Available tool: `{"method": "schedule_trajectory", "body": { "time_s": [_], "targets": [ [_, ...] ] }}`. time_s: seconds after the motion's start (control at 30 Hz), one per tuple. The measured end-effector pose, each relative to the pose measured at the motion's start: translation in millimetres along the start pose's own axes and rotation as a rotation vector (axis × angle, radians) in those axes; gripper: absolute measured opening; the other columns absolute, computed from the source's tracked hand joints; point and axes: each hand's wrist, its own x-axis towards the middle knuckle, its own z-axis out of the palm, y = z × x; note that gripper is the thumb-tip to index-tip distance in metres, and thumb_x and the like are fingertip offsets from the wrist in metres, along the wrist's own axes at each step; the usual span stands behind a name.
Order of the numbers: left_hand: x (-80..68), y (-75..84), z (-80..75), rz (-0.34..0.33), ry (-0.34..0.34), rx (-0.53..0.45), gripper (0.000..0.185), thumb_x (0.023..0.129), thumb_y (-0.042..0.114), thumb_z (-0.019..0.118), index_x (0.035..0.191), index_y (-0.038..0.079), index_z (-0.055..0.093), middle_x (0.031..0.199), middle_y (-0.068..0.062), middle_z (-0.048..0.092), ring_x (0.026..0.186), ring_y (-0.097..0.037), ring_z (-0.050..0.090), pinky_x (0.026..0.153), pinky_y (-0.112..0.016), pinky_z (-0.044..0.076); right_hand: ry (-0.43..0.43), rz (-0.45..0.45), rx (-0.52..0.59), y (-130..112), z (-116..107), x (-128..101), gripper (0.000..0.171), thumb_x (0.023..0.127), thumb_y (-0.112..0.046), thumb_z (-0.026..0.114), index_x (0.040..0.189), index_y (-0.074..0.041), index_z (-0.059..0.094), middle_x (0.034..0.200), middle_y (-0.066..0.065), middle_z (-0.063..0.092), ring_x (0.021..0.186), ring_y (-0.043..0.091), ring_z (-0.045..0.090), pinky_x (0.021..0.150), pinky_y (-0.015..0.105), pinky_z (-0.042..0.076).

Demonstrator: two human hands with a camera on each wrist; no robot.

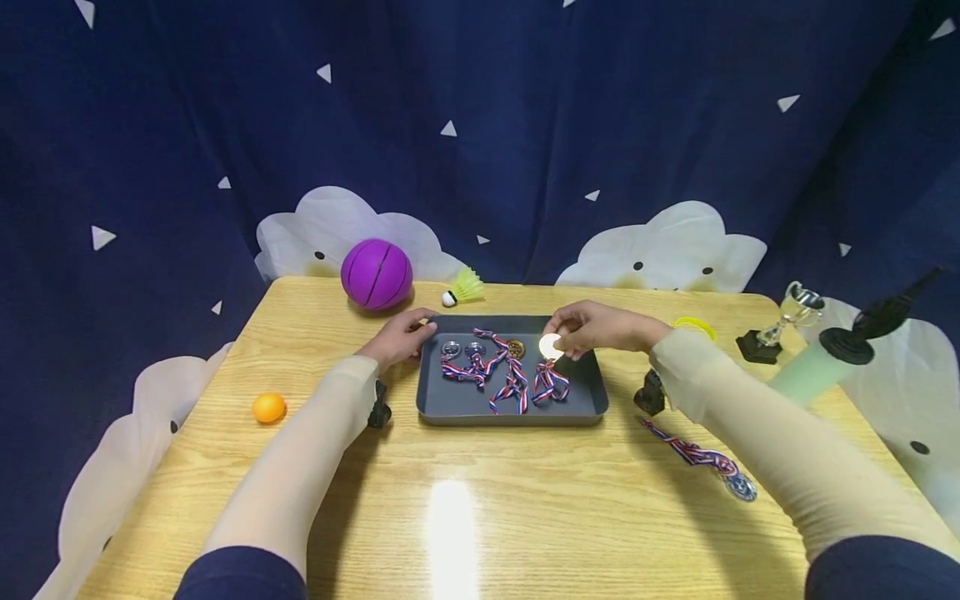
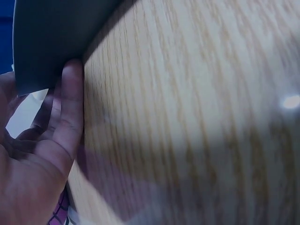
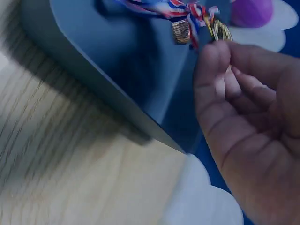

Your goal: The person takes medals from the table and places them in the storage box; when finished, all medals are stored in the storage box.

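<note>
Right hand [image 1: 588, 325] had a gold medal [image 1: 551, 345] pinched at about 2 o'clock in the dark tray [image 1: 457, 404], left hand [image 1: 401, 333] gripping the rim around 10. Looked like the laying-out step to me tbh. I figured the next move called for easing it flat, then letting go. A silver medal [image 1: 741, 487] sat on the bench [image 1: 570, 500], 4 o'clock from the tray.

Desk [image 1: 540, 508]: brightly lit in the head view, streaked by white glare
Medal [image 1: 551, 347]: burnt out by reflected light
Sleeves [image 1: 300, 450]: shadows softly cast beside them
Wrist views: dimmed, bluish; tray [image 3: 89, 79] slightly blurred in the right
</note>
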Motion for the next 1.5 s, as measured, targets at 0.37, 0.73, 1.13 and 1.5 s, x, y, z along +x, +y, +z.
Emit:
{"method": "schedule_trajectory", "body": {
  "time_s": [0.37,0.73,1.13,1.5],
  "targets": [
    [-1.5,4.1,3.4,-0.003,-0.006,0.006,0.043,0.114,0.026,0.043,0.155,0.012,0.048,0.141,-0.024,0.056,0.116,-0.034,0.064,0.093,-0.043,0.065,0.132,0.077,-0.181,11.1,17.9,36.2,0.014,0.097,0.008,0.060,0.110,0.010,0.059,0.091,0.014,0.067,0.076,0.015,0.063,0.071,0.027,0.061],
    [-0.4,5.8,2.1,0.047,0.002,-0.001,0.043,0.114,0.023,0.044,0.154,0.008,0.049,0.128,-0.025,0.060,0.096,-0.022,0.063,0.081,-0.033,0.064,0.180,0.123,-0.335,12.8,25.7,44.8,0.009,0.096,0.007,0.064,0.104,0.006,0.062,0.089,0.014,0.069,0.073,0.015,0.065,0.069,0.029,0.064],
    [-1.1,0.4,0.9,0.034,-0.001,-0.016,0.043,0.114,0.023,0.044,0.154,0.008,0.049,0.129,-0.025,0.059,0.099,-0.023,0.063,0.082,-0.033,0.064,0.188,0.103,-0.365,6.6,23.2,36.3,0.012,0.101,0.001,0.061,0.111,0.007,0.059,0.098,0.020,0.069,0.082,0.023,0.071,0.078,0.036,0.067],
    [3.1,-3.7,-2.0,0.027,0.006,-0.019,0.043,0.114,0.023,0.045,0.154,0.010,0.049,0.129,-0.024,0.059,0.099,-0.024,0.064,0.082,-0.033,0.065,0.279,-0.047,-0.255,22.1,-8.8,-43.3,0.020,0.105,-0.008,0.061,0.119,0.007,0.063,0.102,0.023,0.068,0.082,0.021,0.068,0.073,0.031,0.065]
  ]
}}
